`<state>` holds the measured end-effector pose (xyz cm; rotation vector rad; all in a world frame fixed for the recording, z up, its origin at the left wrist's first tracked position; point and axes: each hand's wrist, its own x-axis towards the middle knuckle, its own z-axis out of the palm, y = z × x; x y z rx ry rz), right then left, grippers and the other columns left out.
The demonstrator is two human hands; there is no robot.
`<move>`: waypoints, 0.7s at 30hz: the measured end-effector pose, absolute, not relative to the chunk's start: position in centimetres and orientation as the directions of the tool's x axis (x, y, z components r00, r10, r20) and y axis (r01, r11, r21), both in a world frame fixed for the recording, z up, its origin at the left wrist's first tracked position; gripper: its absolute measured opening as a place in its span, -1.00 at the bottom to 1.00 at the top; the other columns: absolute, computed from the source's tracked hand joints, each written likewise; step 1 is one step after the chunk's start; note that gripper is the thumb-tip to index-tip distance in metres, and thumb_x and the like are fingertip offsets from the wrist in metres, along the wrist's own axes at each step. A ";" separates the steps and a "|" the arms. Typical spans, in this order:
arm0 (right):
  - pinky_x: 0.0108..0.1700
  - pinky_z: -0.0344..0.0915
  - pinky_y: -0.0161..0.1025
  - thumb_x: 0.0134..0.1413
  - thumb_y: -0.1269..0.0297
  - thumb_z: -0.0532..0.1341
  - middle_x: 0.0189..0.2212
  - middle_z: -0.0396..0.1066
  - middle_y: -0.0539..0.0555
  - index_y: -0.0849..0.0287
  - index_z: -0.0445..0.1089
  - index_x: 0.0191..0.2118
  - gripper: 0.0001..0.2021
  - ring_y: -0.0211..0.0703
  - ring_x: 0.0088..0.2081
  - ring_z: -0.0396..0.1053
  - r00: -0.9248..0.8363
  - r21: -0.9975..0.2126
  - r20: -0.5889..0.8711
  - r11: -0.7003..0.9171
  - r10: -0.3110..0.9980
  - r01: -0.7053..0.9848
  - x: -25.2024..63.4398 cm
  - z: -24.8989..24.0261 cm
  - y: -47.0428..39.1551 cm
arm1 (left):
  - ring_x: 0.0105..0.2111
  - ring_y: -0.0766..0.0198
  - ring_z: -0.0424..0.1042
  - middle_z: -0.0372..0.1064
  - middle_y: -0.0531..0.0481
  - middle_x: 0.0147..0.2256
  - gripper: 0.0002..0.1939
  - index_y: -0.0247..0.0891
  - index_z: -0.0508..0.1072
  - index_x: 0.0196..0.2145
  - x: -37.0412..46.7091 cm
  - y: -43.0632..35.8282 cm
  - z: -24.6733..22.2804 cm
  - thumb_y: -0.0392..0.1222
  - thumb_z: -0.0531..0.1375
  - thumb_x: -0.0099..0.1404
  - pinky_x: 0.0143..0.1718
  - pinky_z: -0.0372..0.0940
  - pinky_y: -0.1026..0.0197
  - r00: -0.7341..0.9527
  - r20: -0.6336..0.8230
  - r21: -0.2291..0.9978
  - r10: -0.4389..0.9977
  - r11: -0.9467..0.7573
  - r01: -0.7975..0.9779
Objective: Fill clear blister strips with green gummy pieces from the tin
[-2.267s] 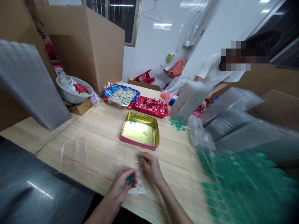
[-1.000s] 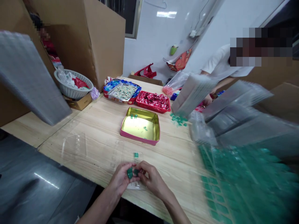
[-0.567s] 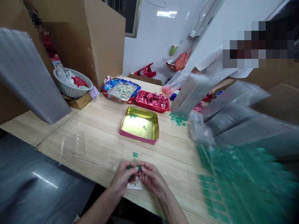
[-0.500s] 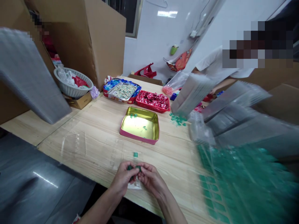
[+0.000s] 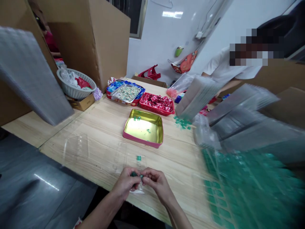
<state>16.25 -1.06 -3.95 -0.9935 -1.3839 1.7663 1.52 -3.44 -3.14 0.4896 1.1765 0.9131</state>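
Observation:
My left hand [image 5: 127, 180] is closed, with small green pieces [image 5: 133, 174] showing between its fingers. Close against it, my right hand [image 5: 153, 178] pinches a small green piece [image 5: 141, 176] at the fingertips. What exactly the pieces are cannot be made out. Both hands are just above a clear plastic tray [image 5: 130, 159] near the table's front edge. One green piece [image 5: 138, 158] sits in the tray's far end. Beyond it stands a gold-lined tin [image 5: 143, 144] with a few green pieces inside.
Clear trays [image 5: 75, 148] lie to the left. At right are many green-filled trays [image 5: 252, 187] and upright tray stacks [image 5: 194, 98]. Behind the tin are a red basket of red packets [image 5: 156, 103] and a blue-patterned tin [image 5: 111, 95]. A person in a white shirt [image 5: 220, 63] is across the table.
The right hand's fingers have shifted from beside the left thumb into a tighter pinch on a green piece. The view has moved slightly.

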 end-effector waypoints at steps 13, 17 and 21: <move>-0.37 0.17 -0.32 0.06 0.45 0.12 -0.45 0.29 0.03 0.16 0.36 -0.43 -0.88 -0.20 -0.41 0.28 -0.461 -0.576 0.170 0.467 0.871 0.671 14.4 -6.5 2.1 | -0.71 0.42 0.19 0.24 0.08 -0.67 -0.50 -0.32 0.31 -0.54 0.4 -2.9 -3.8 0.26 0.03 0.05 -0.67 -0.14 0.33 0.172 -0.655 0.529 0.736 0.609 -0.591; -0.40 0.18 -0.32 0.06 0.40 0.13 -0.44 0.31 0.04 0.17 0.37 -0.38 -0.92 -0.21 -0.44 0.29 -0.468 -0.587 0.151 0.460 0.871 0.666 14.7 -5.1 1.9 | -0.70 0.41 0.19 0.25 0.07 -0.65 -0.46 -0.31 0.32 -0.47 0.4 -3.0 -3.7 0.29 -0.04 0.10 -0.66 -0.14 0.32 0.161 -0.634 0.550 0.756 0.588 -0.593; -0.33 0.22 -0.31 0.08 0.42 0.11 -0.41 0.35 0.05 0.16 0.40 -0.30 -0.87 -0.20 -0.38 0.31 -0.472 -0.770 0.161 0.409 0.867 0.490 14.6 -2.9 0.7 | -0.71 0.43 0.15 0.22 0.09 -0.64 -0.42 -0.30 0.31 -0.43 0.8 -3.2 -3.4 0.34 -0.06 0.08 -0.67 -0.20 0.33 0.154 -0.630 0.579 0.761 0.592 -0.561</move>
